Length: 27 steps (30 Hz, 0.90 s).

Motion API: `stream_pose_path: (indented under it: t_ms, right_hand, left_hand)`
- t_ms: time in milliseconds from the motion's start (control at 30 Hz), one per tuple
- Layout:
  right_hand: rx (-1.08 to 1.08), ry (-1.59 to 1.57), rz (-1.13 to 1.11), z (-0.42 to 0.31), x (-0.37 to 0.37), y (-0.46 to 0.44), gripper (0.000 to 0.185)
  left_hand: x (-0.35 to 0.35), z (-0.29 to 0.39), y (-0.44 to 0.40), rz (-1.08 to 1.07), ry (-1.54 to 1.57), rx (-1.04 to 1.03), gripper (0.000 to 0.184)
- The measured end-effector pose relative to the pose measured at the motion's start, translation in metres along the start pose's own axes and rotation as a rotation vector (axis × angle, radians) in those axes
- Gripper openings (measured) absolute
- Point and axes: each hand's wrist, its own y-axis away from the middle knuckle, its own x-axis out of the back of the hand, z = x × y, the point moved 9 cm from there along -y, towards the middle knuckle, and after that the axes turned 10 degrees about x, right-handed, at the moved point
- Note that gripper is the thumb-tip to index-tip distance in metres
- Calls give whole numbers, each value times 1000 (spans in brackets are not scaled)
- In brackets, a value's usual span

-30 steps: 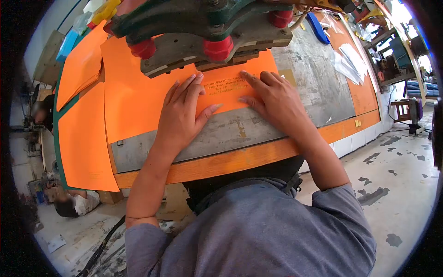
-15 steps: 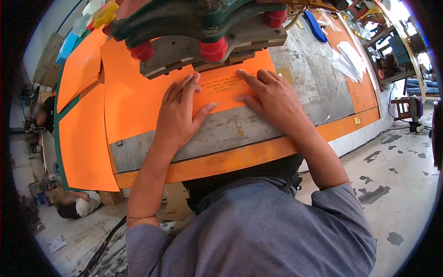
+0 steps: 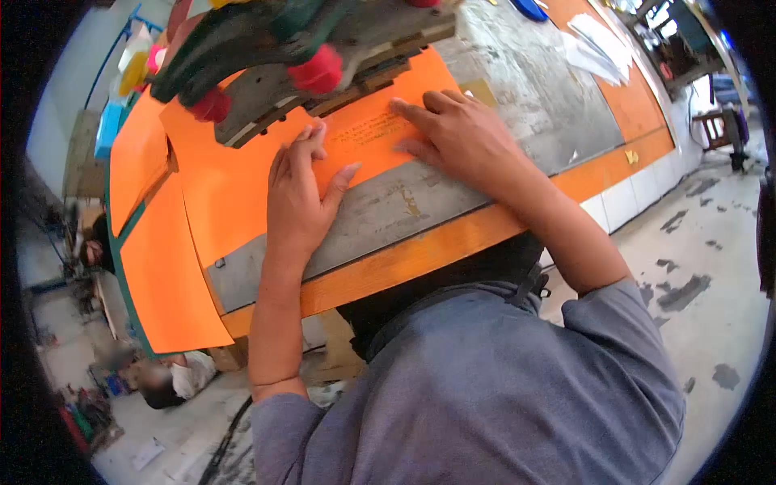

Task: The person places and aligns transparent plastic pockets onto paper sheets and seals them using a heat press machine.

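An orange sheet [image 3: 234, 190] lies on the grey metal plate [image 3: 364, 226], its back edge passing under a green machine head with red knobs [image 3: 317, 71]. Small printed text shows on the sheet between my hands. My left hand [image 3: 301, 182] rests on the sheet just left of the text, fingers partly spread and thumb out. On the right side of the text, my right hand [image 3: 461, 141] lies with index finger and thumb stretched apart on the paper. Both hands press flat, neither gripping anything.
More orange sheets [image 3: 166, 267] lie at the left side. Clear plastic pieces [image 3: 596, 50] and a blue object [image 3: 530, 9] are at the back right. A wooden edge [image 3: 420, 259] runs along the front. Another person [image 3: 187, 376] is low at the left.
The view has tilted and shifted, so the bench and machine appear turned and higher up. Both hands stay at about the same places on the sheet.
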Motion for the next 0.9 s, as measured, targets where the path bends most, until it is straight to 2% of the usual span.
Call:
stream_pose_path:
  t_ms: [33, 200, 300, 500, 600, 700, 900]
  right_hand:
    - [-1, 1, 12, 1, -1, 1, 55]
    - [56, -11, 75, 3, -5, 3, 51]
    - [69, 8, 56, 0, -5, 2, 50]
    - [63, 12, 55, 2, -8, 3, 50]
    - [38, 15, 24, 2, -10, 3, 55]
    - [35, 25, 15, 2, -11, 2, 55]
    - [37, 24, 27, 2, -11, 3, 56]
  left_hand:
    - [-3, -1, -1, -43, -1, 28, 49]
    - [-5, -7, -2, 23, 169, -9, 40]
    - [-5, -9, -2, 77, 202, -17, 45]
    - [-8, -13, -2, 31, 122, 24, 51]
    - [-9, -13, -1, -22, 143, 70, 42]
    - [-8, -11, -2, 26, 147, 26, 51]
    - [-7, -6, -3, 27, 151, 24, 44]
